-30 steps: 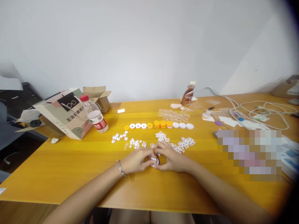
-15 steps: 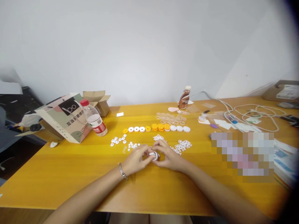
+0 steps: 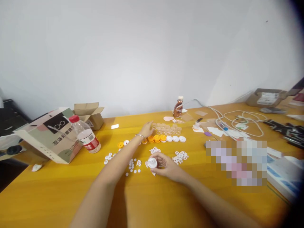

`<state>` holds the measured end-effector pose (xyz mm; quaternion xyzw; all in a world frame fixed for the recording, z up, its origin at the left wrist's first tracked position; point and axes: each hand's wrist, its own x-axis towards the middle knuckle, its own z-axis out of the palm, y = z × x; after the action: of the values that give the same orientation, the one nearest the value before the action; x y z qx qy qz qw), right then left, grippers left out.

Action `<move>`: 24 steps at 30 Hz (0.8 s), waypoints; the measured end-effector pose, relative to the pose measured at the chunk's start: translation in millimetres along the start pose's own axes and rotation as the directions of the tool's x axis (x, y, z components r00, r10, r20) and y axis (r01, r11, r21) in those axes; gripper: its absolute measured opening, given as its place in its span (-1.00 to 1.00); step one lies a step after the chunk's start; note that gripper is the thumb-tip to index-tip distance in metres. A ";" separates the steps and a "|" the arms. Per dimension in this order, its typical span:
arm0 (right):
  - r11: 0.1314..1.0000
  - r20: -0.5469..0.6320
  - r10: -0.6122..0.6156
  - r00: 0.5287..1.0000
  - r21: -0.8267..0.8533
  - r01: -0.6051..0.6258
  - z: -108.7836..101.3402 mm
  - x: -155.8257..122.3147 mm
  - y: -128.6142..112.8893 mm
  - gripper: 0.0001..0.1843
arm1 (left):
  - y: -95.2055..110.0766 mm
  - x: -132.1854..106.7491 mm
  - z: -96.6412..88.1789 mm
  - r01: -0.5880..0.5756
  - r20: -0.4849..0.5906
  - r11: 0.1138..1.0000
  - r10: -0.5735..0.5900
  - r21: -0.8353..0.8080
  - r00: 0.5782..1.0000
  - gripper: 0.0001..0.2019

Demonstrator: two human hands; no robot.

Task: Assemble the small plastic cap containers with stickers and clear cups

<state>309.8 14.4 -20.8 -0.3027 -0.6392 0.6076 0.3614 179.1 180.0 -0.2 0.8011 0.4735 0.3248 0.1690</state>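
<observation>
My right hand [image 3: 166,165] is closed around a round white plastic cap-like part [image 3: 152,162], its open face with a raised centre turned toward me. My left hand [image 3: 146,129] is stretched out over the row of discs, its fingers apart at the left end of a group of clear plastic rings [image 3: 166,128]. Below it run orange discs [image 3: 157,138] and white discs [image 3: 175,139], partly covered by the left forearm. White cut-out plates [image 3: 180,157] lie right of my right hand, more [image 3: 155,150] just beyond it. Small white round pieces [image 3: 131,164] are scattered to the left.
On the left stand a paper bag [image 3: 57,133], a red-capped bottle [image 3: 85,136] and an open cardboard box [image 3: 91,115]. A brown drink bottle [image 3: 178,107] is at the back. White cables [image 3: 237,117], papers [image 3: 215,131] and a blurred-out patch [image 3: 237,163] occupy the right.
My left hand has left the white part and reached forward to the clear rings. The part stays in my right hand, now facing up toward me. The view has shifted slightly.
</observation>
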 end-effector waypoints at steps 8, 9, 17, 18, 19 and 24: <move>0.989 -0.079 0.050 0.996 0.140 -0.038 -1.3 5.3 7.1 -0.54 | -3.8 7.1 -2.4 0.012 -0.051 0.997 -0.016 -0.075 0.999 -0.72; 0.990 -0.091 0.061 0.994 0.136 -0.048 -1.2 5.4 5.5 -0.55 | -2.4 -0.9 -9.1 0.019 -0.080 0.995 -0.027 -0.098 0.996 -0.72; 0.994 -0.101 0.074 0.992 0.084 -0.066 2.5 6.5 1.6 -0.65 | 31.2 -130.3 -57.0 0.036 -0.083 0.893 -0.081 -0.449 0.993 -0.72; 0.996 -0.091 0.065 0.994 0.066 -0.059 2.9 6.4 1.7 -0.65 | 35.9 -142.7 -59.3 0.031 -0.080 0.885 -0.077 -0.464 0.994 -0.73; 0.998 -0.080 0.055 0.995 0.047 -0.051 3.3 6.3 1.6 -0.65 | 39.8 -151.7 -60.7 0.027 -0.073 0.879 -0.070 -0.476 0.995 -0.73; 0.999 -0.026 0.017 1.000 -0.047 -0.018 4.5 4.3 -1.2 -0.65 | 45.1 -160.4 -57.4 -0.011 -0.080 0.886 -0.029 -0.464 0.996 -0.71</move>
<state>303.8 15.4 -19.2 -0.3247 -0.6460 0.5915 0.3570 114.6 16.3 10.1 0.7209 0.3928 0.4611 0.3368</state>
